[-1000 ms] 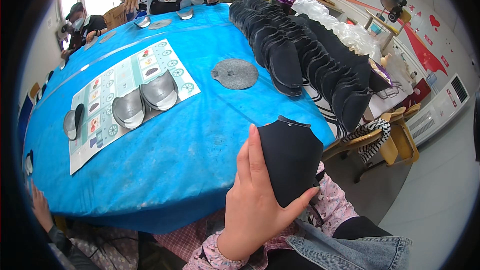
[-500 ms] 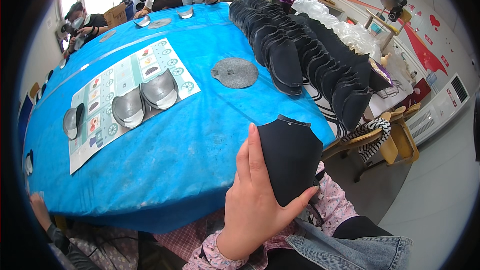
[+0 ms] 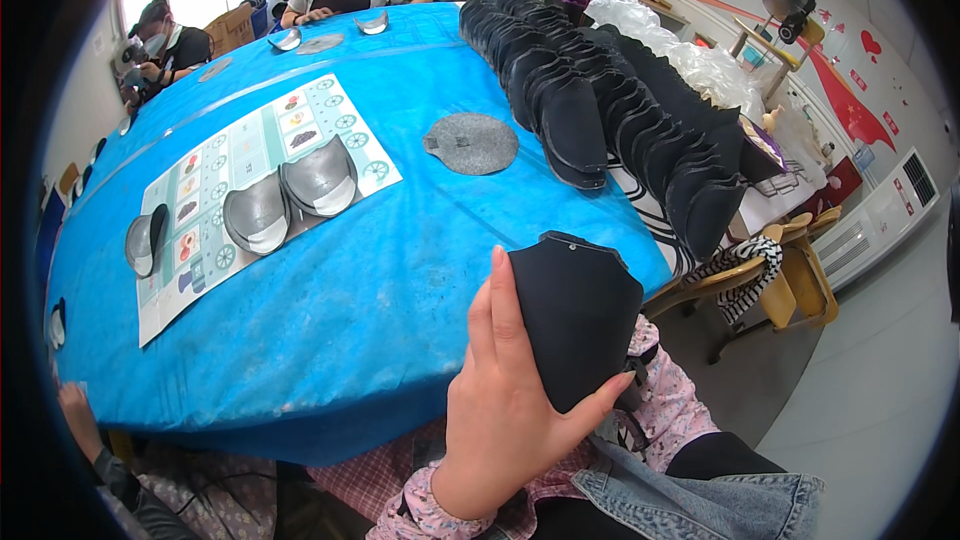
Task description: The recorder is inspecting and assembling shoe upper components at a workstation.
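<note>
At lower centre of the frame, our bare left hand (image 3: 508, 408) clasps a matte-black, curved, shield-shaped piece (image 3: 575, 325) by its edges; our right hand is hidden, its grip we cannot tell; the piece could slip, we judge, should that clasp slacken

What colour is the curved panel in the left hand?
The visible face of the curved panel is black; head view.

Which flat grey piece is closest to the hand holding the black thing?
The round piece right of the patterned sheet; other flat pieces lie much farther up the table.
</note>
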The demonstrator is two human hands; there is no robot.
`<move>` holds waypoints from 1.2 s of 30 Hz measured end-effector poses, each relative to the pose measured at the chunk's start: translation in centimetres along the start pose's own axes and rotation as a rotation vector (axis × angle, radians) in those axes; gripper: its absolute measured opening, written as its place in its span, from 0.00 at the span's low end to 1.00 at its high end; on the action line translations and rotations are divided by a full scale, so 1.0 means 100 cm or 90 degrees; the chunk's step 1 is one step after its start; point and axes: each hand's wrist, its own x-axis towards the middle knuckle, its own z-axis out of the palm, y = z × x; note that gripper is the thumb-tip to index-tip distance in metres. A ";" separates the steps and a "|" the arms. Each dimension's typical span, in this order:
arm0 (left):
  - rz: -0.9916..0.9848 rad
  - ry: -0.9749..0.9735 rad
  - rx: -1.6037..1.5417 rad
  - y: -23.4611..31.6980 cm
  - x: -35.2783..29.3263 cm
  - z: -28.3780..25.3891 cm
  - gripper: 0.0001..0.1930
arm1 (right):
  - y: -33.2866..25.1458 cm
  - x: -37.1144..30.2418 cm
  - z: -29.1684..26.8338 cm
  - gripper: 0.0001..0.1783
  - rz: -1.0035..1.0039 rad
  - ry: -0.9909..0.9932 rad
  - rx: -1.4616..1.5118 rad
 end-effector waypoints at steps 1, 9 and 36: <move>0.003 0.001 -0.005 0.000 0.000 0.000 0.60 | -0.001 -0.001 -0.001 0.16 0.010 -0.005 0.010; 0.022 0.022 -0.007 -0.008 -0.001 -0.003 0.60 | -0.028 0.000 0.040 0.16 -0.009 0.003 -0.039; -0.081 0.205 0.201 -0.115 -0.074 -0.105 0.28 | 0.029 0.106 0.142 0.09 -0.369 -0.490 -1.152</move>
